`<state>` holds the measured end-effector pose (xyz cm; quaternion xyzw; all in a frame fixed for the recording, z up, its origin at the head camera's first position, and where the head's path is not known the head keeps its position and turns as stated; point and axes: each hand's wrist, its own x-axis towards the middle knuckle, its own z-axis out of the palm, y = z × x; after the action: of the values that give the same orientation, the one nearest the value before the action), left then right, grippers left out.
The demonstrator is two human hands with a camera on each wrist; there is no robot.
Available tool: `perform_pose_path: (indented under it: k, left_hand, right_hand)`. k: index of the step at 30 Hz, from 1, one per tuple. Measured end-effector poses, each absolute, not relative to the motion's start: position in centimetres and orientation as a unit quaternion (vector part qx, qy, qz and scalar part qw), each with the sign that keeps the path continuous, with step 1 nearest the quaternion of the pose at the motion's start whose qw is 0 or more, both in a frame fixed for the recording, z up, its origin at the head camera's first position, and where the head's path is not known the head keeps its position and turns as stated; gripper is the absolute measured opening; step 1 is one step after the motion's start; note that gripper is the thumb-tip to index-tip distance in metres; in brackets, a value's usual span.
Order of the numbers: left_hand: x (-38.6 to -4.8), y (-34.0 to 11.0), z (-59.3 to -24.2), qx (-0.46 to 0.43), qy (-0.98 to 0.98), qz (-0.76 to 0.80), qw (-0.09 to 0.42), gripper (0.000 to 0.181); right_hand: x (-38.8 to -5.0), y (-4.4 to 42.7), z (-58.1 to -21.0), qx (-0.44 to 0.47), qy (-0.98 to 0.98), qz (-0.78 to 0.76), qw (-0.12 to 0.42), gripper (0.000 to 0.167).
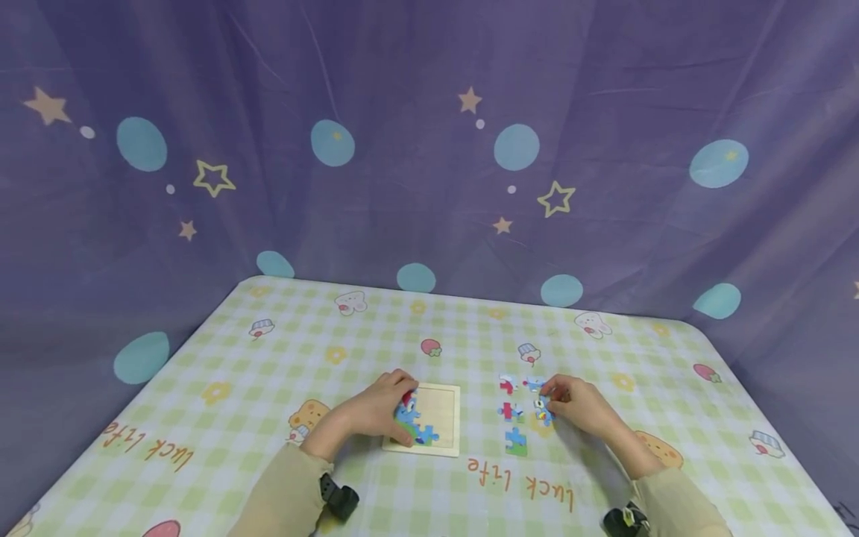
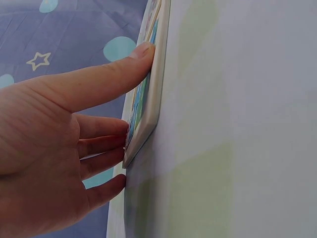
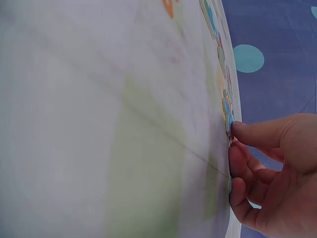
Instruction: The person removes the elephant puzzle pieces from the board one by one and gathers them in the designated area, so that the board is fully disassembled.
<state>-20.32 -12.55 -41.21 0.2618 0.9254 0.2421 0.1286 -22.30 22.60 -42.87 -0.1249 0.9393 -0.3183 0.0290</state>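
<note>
My left hand [image 1: 379,405] rests at the left side of a square wooden puzzle tray [image 1: 454,421]. In the left wrist view its thumb lies on the tray rim [image 2: 157,84], and straight fingers touch the far edge. Blue and green puzzle pieces [image 1: 426,435] lie in the tray's lower left, partly covered by that hand. With thumb and curled fingers my right hand [image 1: 580,406] pinches a blue jigsaw piece [image 1: 542,412] at the tabletop. Just above this piece lies another blue-and-red one [image 1: 533,384], partly behind the fingers.
Left of my right hand, a column holds a red-and-white piece [image 1: 507,385], a red-and-blue piece [image 1: 510,412] and a blue-and-green piece [image 1: 516,441]. A checked tablecloth [image 1: 268,373] covers the table; a purple curtain [image 1: 429,186] hangs behind it.
</note>
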Motion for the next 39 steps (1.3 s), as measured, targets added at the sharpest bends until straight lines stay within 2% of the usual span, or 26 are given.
perform_pose_path:
  k: [16, 39]
  left_hand:
    - [-20.5, -12.8, -41.5, 0.265, 0.926, 0.241, 0.123, 0.086]
    - [-20.4, -12.6, -41.2, 0.26, 0.928, 0.234, 0.126, 0.086]
  right_hand:
    - [-22.4, 21.6, -42.5, -0.12, 0.941, -0.317, 0.023, 0.012]
    - [-21.7, 14.1, -41.9, -0.181, 0.915, -0.358, 0.045, 0.008]
